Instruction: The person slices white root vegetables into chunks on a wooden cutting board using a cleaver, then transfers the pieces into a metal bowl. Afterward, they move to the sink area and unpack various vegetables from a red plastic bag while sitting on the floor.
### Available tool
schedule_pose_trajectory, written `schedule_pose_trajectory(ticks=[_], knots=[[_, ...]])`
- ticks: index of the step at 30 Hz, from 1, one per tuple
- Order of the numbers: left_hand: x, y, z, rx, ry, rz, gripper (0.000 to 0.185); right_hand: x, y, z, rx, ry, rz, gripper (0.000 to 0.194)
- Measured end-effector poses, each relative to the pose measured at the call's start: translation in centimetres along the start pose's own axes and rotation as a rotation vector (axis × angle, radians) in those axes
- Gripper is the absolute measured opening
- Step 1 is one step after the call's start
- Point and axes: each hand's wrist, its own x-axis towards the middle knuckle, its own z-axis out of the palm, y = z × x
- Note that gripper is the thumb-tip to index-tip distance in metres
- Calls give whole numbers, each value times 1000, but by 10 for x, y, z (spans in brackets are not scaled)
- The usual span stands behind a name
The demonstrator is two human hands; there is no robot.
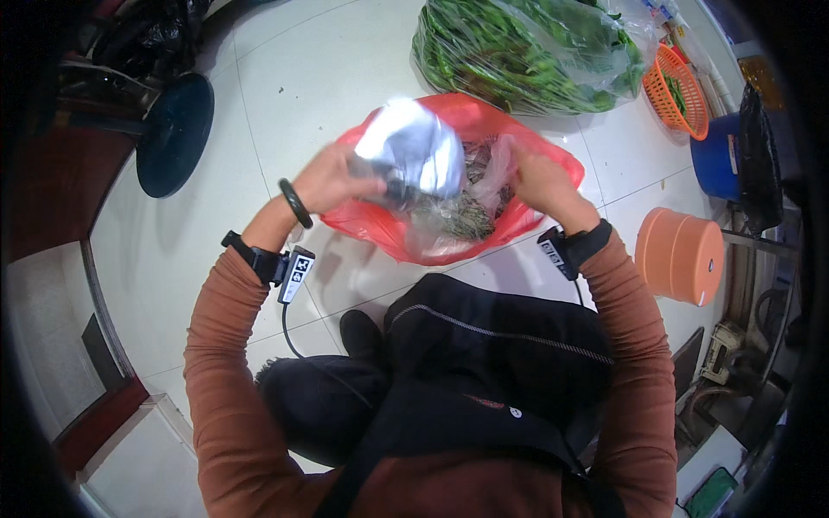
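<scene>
My left hand (330, 178) is closed around the near left side of a shiny silver object (411, 146), blurred by motion, so I cannot tell whether it is a metal vessel or a foil packet. It is held over an open red plastic bag (369, 230) on the floor. Within the red bag sits a clear plastic bag (495, 175) with dry, greyish-green plant matter (469, 220) in or under it. The fingers of my right hand (547, 181) grip the clear bag's gathered edge at the right. My right fingertips are partly hidden by the plastic.
Beyond the red bag lies a large clear bag of green peppers (518, 58). At the right stand an orange basket (673, 90), a blue bucket (715, 158) and an upturned-looking orange tub (677, 256). A dark round stool (175, 136) is on the left.
</scene>
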Motion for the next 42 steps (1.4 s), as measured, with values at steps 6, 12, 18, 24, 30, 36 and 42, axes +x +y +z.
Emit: schedule_pose_trajectory(ticks=[6,12,18,24,30,36,42], knots=[[14,-78,28,707,-339,210,39,-21,8,13,-413,-43,-22,56],[18,-83,34,806,-262,211,35,4,10,30,-186,102,-129,47],[81,-43,40,582,74,174,51,24,24,47,-369,-123,10,20],[141,-21,47,698,377,350,50,29,40,47,-186,-88,87,20],[148,-15,81,681,186,331,32,44,42,82,-363,402,-137,23],[164,-22,39,49,301,-163,35,64,61,108,-8,376,33,29],[176,-47,28,356,258,71,28,60,64,109,176,159,71,20]])
